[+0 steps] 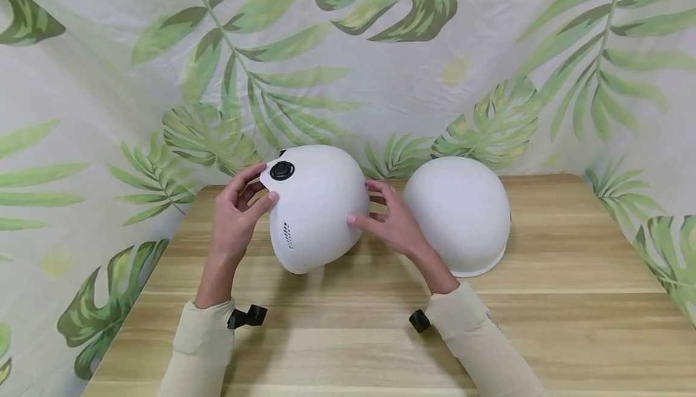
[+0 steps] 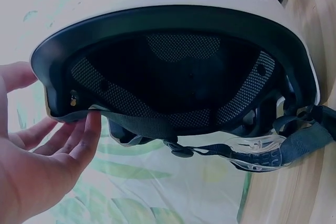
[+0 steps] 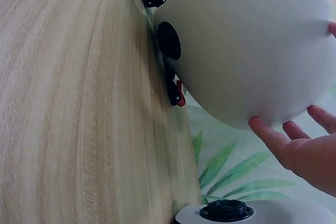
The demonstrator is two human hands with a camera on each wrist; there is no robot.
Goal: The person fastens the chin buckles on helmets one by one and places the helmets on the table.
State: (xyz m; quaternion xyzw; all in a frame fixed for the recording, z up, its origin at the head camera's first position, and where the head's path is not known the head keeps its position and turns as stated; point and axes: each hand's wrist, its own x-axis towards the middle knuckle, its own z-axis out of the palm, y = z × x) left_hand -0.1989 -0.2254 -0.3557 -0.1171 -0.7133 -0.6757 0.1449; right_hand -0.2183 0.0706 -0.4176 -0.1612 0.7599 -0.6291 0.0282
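Observation:
A white helmet (image 1: 323, 203) lies tilted sideways, its black-padded opening (image 2: 184, 72) facing left. My left hand (image 1: 236, 213) holds the rim beside a black round vent (image 1: 281, 170), thumb on the outer shell and fingers behind. In the left wrist view, one fingertip sits at the dark chin strap (image 2: 144, 126). On the rounded crown rest the spread fingertips of my right hand (image 1: 399, 219). Low on the shell, the right wrist view shows another black round vent (image 3: 169, 40), with a black buckle with a red tab (image 3: 178, 93) near the tabletop.
To the right, behind my right forearm, a second white helmet (image 1: 457, 213) stands dome up on the wooden table (image 1: 337, 348). A leaf-patterned cloth (image 1: 380, 83) hangs behind the table. Black wrist cameras (image 1: 255, 315) stick out from my beige sleeves (image 1: 203, 336).

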